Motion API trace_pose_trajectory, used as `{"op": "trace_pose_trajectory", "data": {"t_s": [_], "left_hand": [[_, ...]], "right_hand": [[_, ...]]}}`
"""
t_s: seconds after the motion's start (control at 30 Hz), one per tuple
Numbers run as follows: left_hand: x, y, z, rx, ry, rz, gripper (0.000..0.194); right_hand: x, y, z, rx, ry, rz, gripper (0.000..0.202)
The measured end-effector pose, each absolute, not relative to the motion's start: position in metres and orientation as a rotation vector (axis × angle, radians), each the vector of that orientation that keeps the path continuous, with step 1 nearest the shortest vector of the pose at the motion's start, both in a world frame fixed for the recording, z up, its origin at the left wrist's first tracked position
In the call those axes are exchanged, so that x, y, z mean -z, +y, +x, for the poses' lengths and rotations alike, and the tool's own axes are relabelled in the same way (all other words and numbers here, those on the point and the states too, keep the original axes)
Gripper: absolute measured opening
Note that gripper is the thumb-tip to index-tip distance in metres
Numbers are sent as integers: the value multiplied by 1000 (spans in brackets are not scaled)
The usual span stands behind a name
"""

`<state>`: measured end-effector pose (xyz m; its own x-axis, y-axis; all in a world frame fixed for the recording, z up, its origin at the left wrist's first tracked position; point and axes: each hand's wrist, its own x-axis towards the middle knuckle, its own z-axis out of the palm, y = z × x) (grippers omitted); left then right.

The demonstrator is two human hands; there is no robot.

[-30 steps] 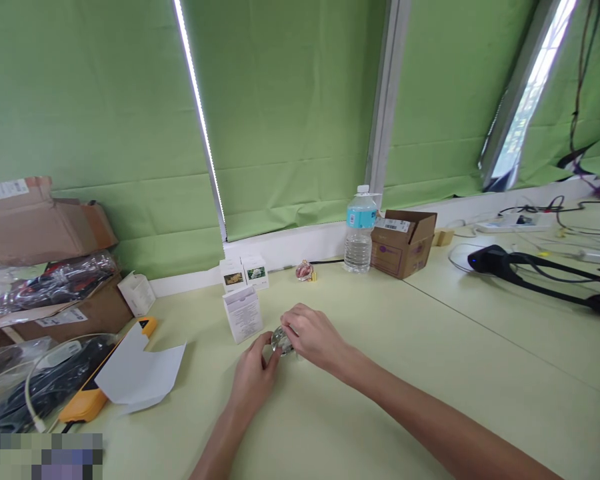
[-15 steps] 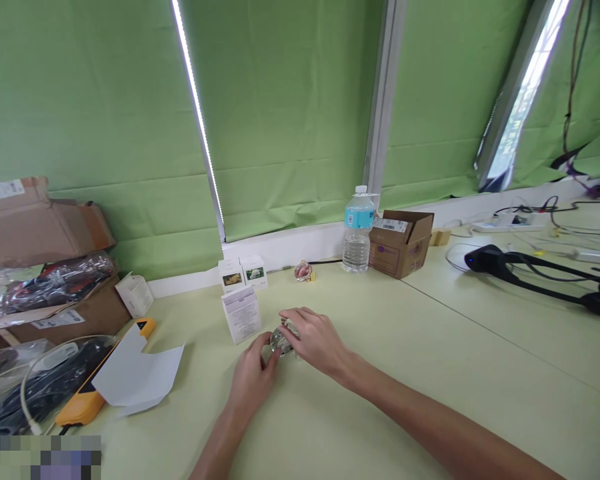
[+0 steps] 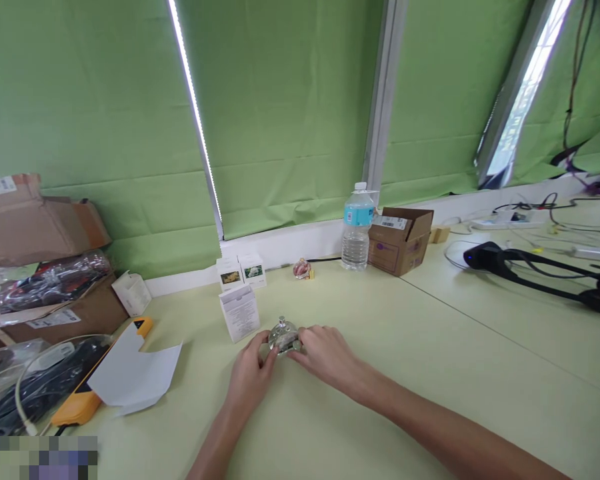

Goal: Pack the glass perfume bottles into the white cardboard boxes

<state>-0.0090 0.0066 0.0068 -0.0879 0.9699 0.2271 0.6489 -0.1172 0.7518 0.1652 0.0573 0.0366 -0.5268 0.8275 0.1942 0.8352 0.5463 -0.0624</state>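
Note:
A small round clear glass bottle with a shiny knob on top stands on the table between my two hands. My left hand grips its left side, thumb at the front and fingers round the edge. From the right, my right hand pinches the other side between thumb and fingers. Just behind my left hand stands a white printed carton. Beyond it are two small white boxes with flower pictures. A pink glass bottle with gold-coloured bits beside it sits near the wall.
At the back stand a water bottle and an open brown carton. To the left lie a cut white sheet, an orange-and-black tool and stacked cardboard boxes. Black glasses-like gear and cables lie on the right.
My right hand has come down from the top of the glass bottle to its right side, uncovering the knob. My left hand keeps its hold on the left side.

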Motion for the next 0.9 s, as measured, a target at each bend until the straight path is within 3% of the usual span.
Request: {"op": "trace_pose_trajectory", "data": {"t_s": [0.17,0.6,0.73,0.9], "left_hand": [[-4,8,-10,-1038,1755,1796,37],[-4,7,-9,-1067,1774,1793,33],[-5,7,-9,-1053,1774,1792,33],[-4,6,-9,-1058,1778,1801,34]], "right_hand": [[-47,63,171,-19,-2483,-1388,8],[-64,78,167,-512,-1966,-835,31],[-62,75,161,-477,-2056,-813,19],[-55,72,160,-348,-2250,-791,30]]}}
